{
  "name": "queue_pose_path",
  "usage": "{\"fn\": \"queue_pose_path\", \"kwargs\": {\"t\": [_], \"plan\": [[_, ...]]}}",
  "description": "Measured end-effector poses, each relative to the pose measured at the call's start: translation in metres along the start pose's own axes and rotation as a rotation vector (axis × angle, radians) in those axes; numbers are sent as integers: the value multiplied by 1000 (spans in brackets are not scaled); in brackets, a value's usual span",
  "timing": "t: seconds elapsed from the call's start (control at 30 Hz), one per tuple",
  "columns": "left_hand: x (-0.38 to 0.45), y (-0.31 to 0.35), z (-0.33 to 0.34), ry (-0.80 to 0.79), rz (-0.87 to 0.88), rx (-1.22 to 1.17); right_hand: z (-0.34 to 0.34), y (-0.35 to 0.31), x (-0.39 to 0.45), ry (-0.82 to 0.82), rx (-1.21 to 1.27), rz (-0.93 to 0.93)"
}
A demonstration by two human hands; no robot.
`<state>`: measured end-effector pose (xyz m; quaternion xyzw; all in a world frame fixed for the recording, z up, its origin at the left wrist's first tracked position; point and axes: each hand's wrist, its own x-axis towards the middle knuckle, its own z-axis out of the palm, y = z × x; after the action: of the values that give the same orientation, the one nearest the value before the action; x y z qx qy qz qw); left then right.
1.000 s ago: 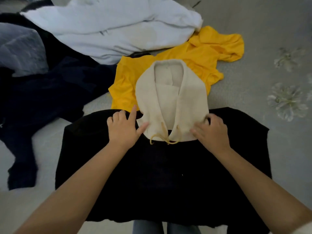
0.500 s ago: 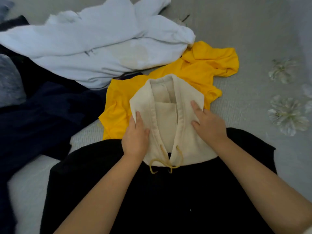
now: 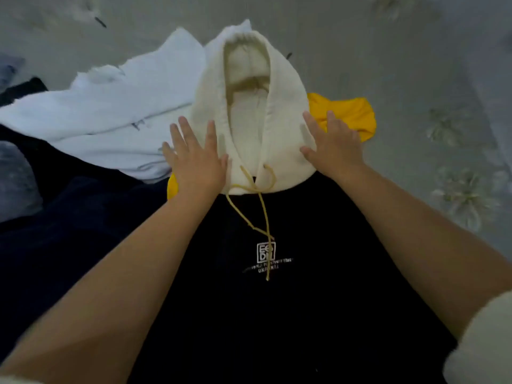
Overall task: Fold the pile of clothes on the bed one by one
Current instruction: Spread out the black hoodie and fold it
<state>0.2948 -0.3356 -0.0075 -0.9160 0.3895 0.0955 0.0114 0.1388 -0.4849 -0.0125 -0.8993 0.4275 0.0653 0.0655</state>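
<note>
**Soft, matt cloth all over the bed**

The cream hood (image 3: pixel 243 112) looks thick, nubbly and fleecy, matt, with a smooth yellowish cord drawstring (image 3: pixel 261 214). The black hoodie body (image 3: pixel 277 314) is smooth, matt cloth bearing a flat white print (image 3: pixel 266 257). The yellow garment (image 3: pixel 349 115) is thinner, smooth fabric. The white sweatshirt (image 3: pixel 110 117) looks soft and matt. The bedspread (image 3: pixel 415 79) is matt grey cloth with a faint floral pattern.

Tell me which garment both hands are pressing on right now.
The black hoodie with the cream hood: the left hand and right hand lie flat along the hood's sides. The white, yellow and navy garments lie untouched behind.
</note>
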Motion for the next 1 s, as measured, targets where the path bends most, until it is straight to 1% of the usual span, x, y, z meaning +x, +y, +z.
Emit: {"fn": "queue_pose_path", "kwargs": {"t": [0.03, 0.07, 0.1, 0.13, 0.17, 0.23, 0.33, 0.4, 0.47, 0.5, 0.6, 0.7, 0.73, 0.77, 0.83, 0.9, 0.97, 1.0], "plan": [[-13, 5, 13, 15, 61, 30, 12, 6, -15, -45, 11, -2], [-28, 12, 25, 83, 151, 37, 24, 15, -34, -77, 17, 0], [-45, 20, 39, 152, 248, 39, 33, 26, -56, -84, 28, 20], [-63, 28, 53, 183, 344, 42, 42, 38, -81, -66, 52, 69], [-81, 37, 65, 167, 411, 45, 48, 50, -108, -33, 77, 137], [-113, 53, 87, 83, 485, 34, 62, 70, -163, -10, 112, 292], [-145, 75, 115, -45, 517, 32, 87, 93, -223, 74, 154, 431], [-154, 84, 128, -122, 498, 47, 107, 103, -241, 57, 174, 484], [-159, 90, 140, -143, 493, 44, 118, 104, -248, -20, 184, 470], [-160, 91, 143, -126, 490, 34, 123, 103, -248, -48, 181, 450], [-160, 95, 147, -32, 487, -11, 129, 105, -242, -6, 232, 394], [-161, 106, 144, 50, 528, -37, 129, 128, -237, 91, 287, 212], [-160, 112, 142, 60, 537, -41, 123, 138, -234, 87, 334, 182], [-159, 120, 140, 61, 545, -43, 116, 150, -231, 63, 394, 196], [-155, 136, 135, 69, 562, -40, 100, 178, -222, -91, 482, 286], [-148, 153, 129, 67, 586, -43, 74, 206, -206, -106, 424, 258], [-139, 171, 123, 38, 599, 4, 46, 228, -180, -13, 280, 153], [-134, 180, 119, 22, 594, 27, 34, 237, -166, 44, 188, 70]]}}
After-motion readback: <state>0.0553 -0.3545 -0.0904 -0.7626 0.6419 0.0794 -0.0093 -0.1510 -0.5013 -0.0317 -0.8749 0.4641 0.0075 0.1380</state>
